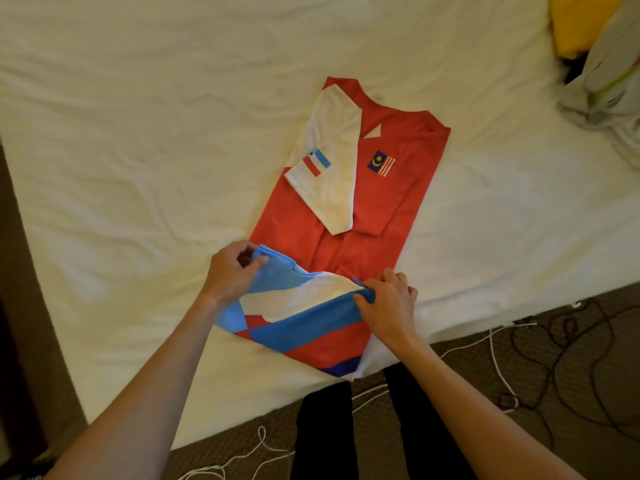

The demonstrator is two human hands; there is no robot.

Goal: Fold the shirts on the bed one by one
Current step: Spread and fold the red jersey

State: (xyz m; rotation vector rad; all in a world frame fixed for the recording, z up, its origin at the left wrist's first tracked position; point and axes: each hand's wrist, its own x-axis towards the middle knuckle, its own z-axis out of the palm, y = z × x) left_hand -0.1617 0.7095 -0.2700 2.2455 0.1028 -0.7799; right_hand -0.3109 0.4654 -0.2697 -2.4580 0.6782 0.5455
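Bed (138, 168): white sheet, broad bare expanse left of and beyond the garment; near edge ran diagonally past the person's legs. Red shirt (384, 202): lay narrow-folded at the near edge, white sleeve (329, 168) turned across its front, hem raised and doubled back. Left hand (230, 271) pinched the hem's left corner; right hand (389, 299) pinched its right corner. Yellow garment (578, 22) and pale clothes (609, 88) well apart, far right. Cables (554, 358) on carpet

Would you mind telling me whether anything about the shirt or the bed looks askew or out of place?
The red shirt lies at a slant to the bed edge, its hem overhanging. Both the left hand and right hand grip that hem. Nothing looks damaged.
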